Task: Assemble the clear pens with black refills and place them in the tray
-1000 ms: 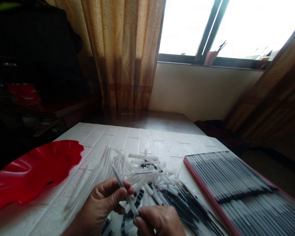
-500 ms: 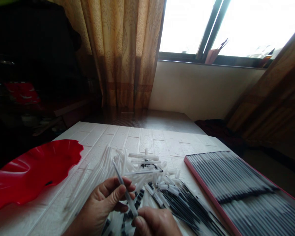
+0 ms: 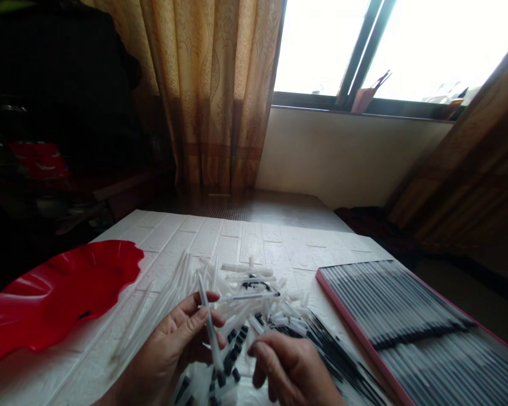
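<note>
My left hand (image 3: pixel 184 332) pinches a pen (image 3: pixel 211 330) between thumb and fingers. The pen has a translucent white barrel with a dark core and stands tilted, one end pointing away from me. To its right, apart from it, is my right hand (image 3: pixel 290 366), fingers curled in and thumb pressed to the index finger; whatever may be between them is hidden. Small black plugs (image 3: pixel 238 338) lie on the table between the hands. Beyond them is a heap of clear pen barrels and caps (image 3: pixel 249 276). Thin black refills (image 3: pixel 336 355) lie partly behind my right hand.
A pink-edged box (image 3: pixel 349 330) on the right holds rows of pens. On the left stands a red wavy-rimmed plate (image 3: pixel 55 299). Long clear tubes (image 3: pixel 156 310) lie left of the heap. The table has a white brick-patterned cover (image 3: pixel 254 231); curtains (image 3: pixel 211 96) and a window are behind.
My right hand has let go of the pen's lower end and moved right. My left hand has shifted slightly left and down, with the pen now steeper in it.
</note>
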Tool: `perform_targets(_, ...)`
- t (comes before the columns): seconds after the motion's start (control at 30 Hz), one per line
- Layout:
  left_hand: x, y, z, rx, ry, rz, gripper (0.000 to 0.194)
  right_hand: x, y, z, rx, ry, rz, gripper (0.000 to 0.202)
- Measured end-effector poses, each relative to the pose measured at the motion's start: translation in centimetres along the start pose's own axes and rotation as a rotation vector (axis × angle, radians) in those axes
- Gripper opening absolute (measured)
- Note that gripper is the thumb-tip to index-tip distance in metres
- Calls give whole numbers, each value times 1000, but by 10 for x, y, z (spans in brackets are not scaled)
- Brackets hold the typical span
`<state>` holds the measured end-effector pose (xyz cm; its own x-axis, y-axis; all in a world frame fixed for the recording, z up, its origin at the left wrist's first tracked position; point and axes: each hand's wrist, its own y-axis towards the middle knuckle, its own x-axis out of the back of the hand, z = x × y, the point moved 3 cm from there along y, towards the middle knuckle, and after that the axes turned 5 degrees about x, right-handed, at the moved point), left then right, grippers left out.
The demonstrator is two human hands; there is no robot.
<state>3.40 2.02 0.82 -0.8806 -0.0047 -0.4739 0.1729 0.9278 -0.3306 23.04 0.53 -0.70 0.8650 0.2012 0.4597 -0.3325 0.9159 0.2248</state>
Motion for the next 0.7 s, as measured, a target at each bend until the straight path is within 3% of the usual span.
perform_targets(0.13, -4, -4, -1, 16, 4, 15, 35, 30, 9, -1, 121, -417, -218, 23)
perform_targets(0.3, -7, -5, 4, 62, 107, 68, 31, 13, 12, -10, 165, -789, -193, 15)
perform_targets(0.57, 1, -5, 22, 76, 171, 107, 39, -3, 19, -21, 116, -907, -203, 15)
perform_targets(0.7, 0, -11, 17, -51, 333, 83, 45, -7, 20, -27, 151, -959, -269, 15)
